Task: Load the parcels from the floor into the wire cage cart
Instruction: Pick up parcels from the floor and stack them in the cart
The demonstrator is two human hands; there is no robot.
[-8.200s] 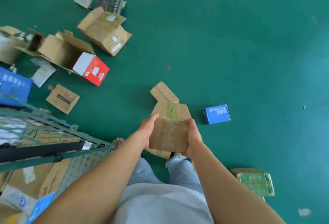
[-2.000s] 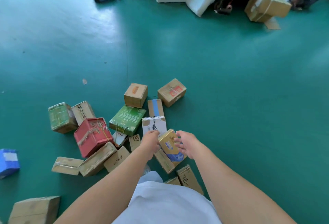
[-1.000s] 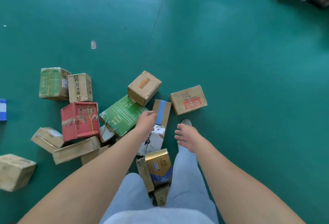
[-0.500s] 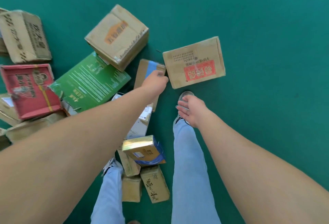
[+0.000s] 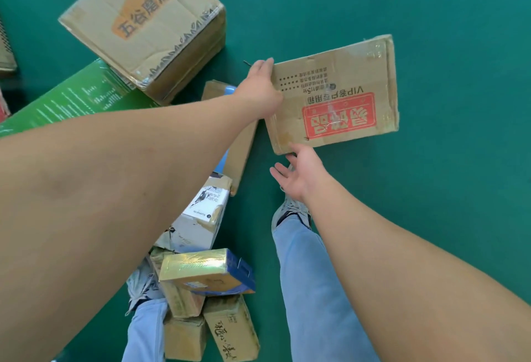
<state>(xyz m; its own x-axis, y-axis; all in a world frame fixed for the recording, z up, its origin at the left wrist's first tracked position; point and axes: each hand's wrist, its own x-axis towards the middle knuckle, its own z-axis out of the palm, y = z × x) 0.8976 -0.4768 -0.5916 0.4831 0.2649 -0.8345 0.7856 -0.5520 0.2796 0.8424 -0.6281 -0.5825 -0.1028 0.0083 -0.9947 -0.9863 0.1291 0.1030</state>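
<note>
Head view: left hand [image 5: 263, 94] fingers flat against red-labelled carton [image 5: 336, 94] side; right hand [image 5: 301, 172] spread beside its corner.

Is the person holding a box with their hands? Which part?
Not lifted yet. The left hand rests on the left edge of the red-label box; the right hand is open near its corner.

We see a brown carton [image 5: 334, 94] with a red label, a green box [image 5: 71, 97], a gold-and-blue box [image 5: 205, 272], teal floor [image 5: 445, 16].
</note>
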